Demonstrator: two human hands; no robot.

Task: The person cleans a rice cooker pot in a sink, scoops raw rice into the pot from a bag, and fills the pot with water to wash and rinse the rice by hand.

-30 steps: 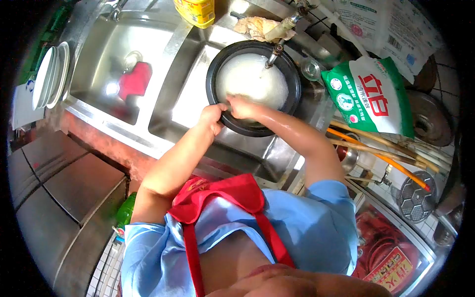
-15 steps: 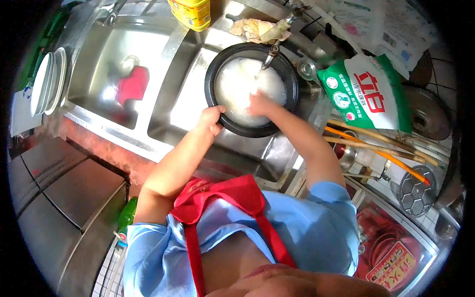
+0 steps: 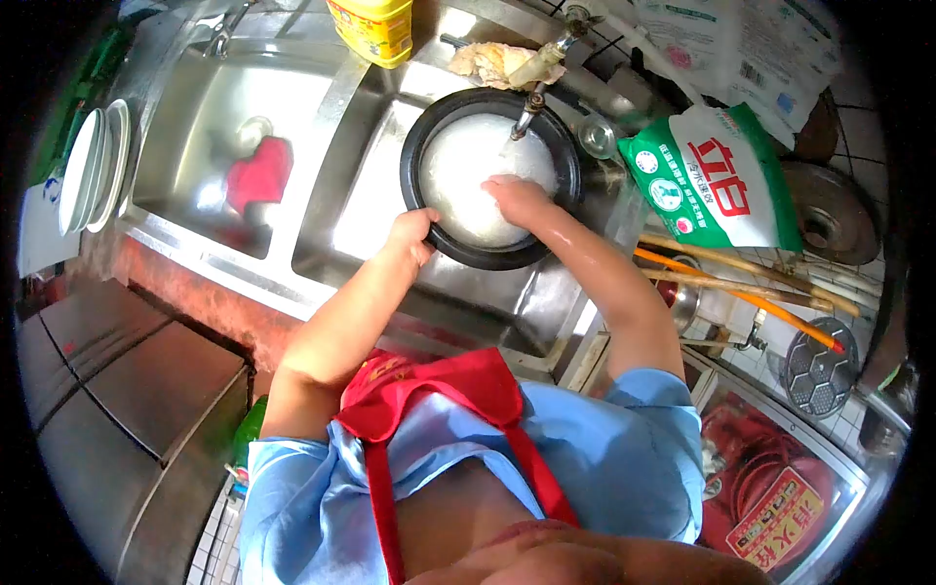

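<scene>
A round black pot point(image 3: 421, 230) rests in the right basin, filled with cloudy whitish water point(image 3: 466, 161). My left hand point(image 3: 415, 234) is closed over the pot's near left rim. Inside the pot, my right hand point(image 3: 519, 202) is at the water near the middle, its fingers curled and partly hidden. Whatever those fingers hold, if anything, I cannot make out. A metal tap point(image 3: 527, 115) reaches over the far rim of the pot.
The left basin point(image 3: 175, 156) holds a red cloth point(image 3: 261, 175). White plates point(image 3: 82, 175) stand at far left. A yellow jug point(image 3: 375, 31) and a crumpled cloth point(image 3: 487, 64) sit behind. Right of the sink are a green-white bag point(image 3: 712, 185), a glass point(image 3: 598, 136) and several sticks point(image 3: 751, 285).
My right hand has shifted slightly within the pot, and more of its fingers show above the water. My left hand stays on the rim. The view has tilted a little.
</scene>
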